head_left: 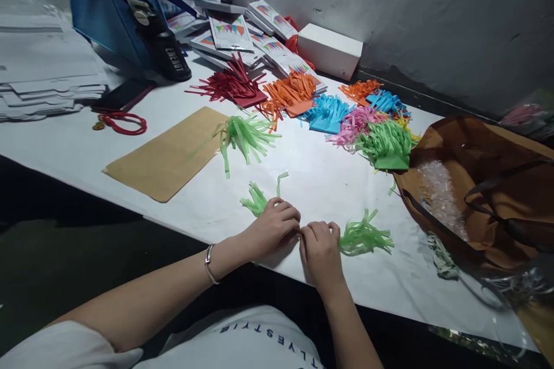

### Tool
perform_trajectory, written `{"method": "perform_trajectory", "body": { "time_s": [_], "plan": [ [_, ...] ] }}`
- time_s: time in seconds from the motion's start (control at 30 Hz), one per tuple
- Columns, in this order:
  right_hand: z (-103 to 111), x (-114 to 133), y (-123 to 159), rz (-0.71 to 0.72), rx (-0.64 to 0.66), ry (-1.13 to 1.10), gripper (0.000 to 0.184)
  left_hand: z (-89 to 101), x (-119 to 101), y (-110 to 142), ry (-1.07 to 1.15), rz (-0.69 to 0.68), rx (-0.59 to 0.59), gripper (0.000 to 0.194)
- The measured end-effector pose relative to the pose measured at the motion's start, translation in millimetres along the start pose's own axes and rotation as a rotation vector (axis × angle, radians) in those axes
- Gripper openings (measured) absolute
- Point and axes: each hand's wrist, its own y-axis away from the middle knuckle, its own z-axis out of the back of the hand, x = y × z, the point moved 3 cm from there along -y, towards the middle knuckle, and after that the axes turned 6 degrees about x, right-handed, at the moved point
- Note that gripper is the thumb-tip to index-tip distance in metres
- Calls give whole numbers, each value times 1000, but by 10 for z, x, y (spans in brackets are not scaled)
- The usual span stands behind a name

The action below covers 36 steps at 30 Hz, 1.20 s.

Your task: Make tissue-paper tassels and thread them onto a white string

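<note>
A light green tissue-paper tassel [367, 236] lies across the near edge of the table, fringed at both ends. My left hand [274, 229] is closed over its left part, and cut strips fan out beyond the fingers. My right hand [322, 247] grips the right part, with the other fringe spreading out past it. Both hands meet almost knuckle to knuckle at the tassel's middle, which they hide. Behind them, a second green tassel [246, 134] rests partly on a brown paper envelope [173, 155]. A small loose green strip [280, 182] lies just above my left hand.
Fringed paper bundles in dark red [236, 85], orange [294, 95], blue [329, 112], pink [357, 124] and green [387, 141] line the back. An open brown bag [511, 196] stands at right. Printed packs [231, 33], a white box [329, 51] and a black bottle [167, 49] stand behind.
</note>
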Motion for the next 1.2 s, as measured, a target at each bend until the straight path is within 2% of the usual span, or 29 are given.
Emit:
{"method": "perform_trajectory", "body": {
  "time_s": [0.1,0.23,0.37,0.47,0.53,0.6,0.67,0.8,0.93,1.03,1.13,1.2],
  "plan": [
    [-32,-30,16,-11,-12,9,14,-18,12,5,-14,3,7,14],
    [75,-164,124,-46,-7,22,13,-34,4,6,0,58,11,16],
    [180,-280,220,-108,16,10,12,-22,-73,-52,-9,186,42,15],
    [189,-305,219,-192,20,13,10,21,-136,-132,-101,303,99,16],
    [183,-302,194,-255,5,29,10,50,-157,-174,-167,332,134,15],
    [181,-287,166,-291,-11,43,11,57,-170,-189,-220,290,149,13],
    [181,-259,148,-280,-16,44,12,30,-191,-174,-260,181,153,13],
    [166,-183,149,-146,-4,32,16,-74,-255,-151,-306,-29,152,19],
    [131,-147,147,-35,-21,59,14,-100,-215,-258,-65,30,242,24],
    [145,-156,146,0,-81,85,15,-14,-152,-312,80,100,269,19],
    [268,-133,191,59,-157,78,17,127,-146,-269,197,108,287,21],
    [431,-79,241,123,-225,53,14,212,-179,-210,454,171,338,26]
  ]
}}
